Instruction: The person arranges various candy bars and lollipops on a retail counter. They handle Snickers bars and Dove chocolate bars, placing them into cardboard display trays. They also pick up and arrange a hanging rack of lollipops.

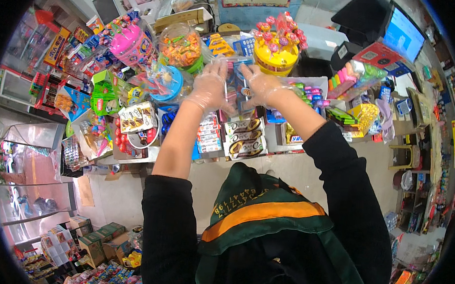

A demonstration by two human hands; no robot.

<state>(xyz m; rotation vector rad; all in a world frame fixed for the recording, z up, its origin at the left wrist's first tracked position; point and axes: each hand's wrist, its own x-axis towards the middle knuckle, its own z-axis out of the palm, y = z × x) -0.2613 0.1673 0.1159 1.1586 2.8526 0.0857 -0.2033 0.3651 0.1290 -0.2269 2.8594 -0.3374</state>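
My left hand [210, 88] and my right hand [264, 87] wear thin clear plastic gloves. They reach across a counter crowded with sweets. Between them is a clear plastic box [235, 89] with small packets in it, partly hidden by my fingers. The left hand grips its left side, fingers at the far end and thumb at the near end. On the other side, the right hand holds the right edge. Dove chocolate bars [245, 137] lie just in front of the box. A yellow lollipop tub [275, 56] stands behind my right hand.
Left of my left hand are a blue-lidded jar [165, 83], a jar of orange-wrapped sweets [181, 49] and a pink tub [130, 44]. To the right stand a white tray of wrapped sweets [311, 90] and a lit monitor [405, 33]. Cardboard boxes [103, 237] sit behind me at left.
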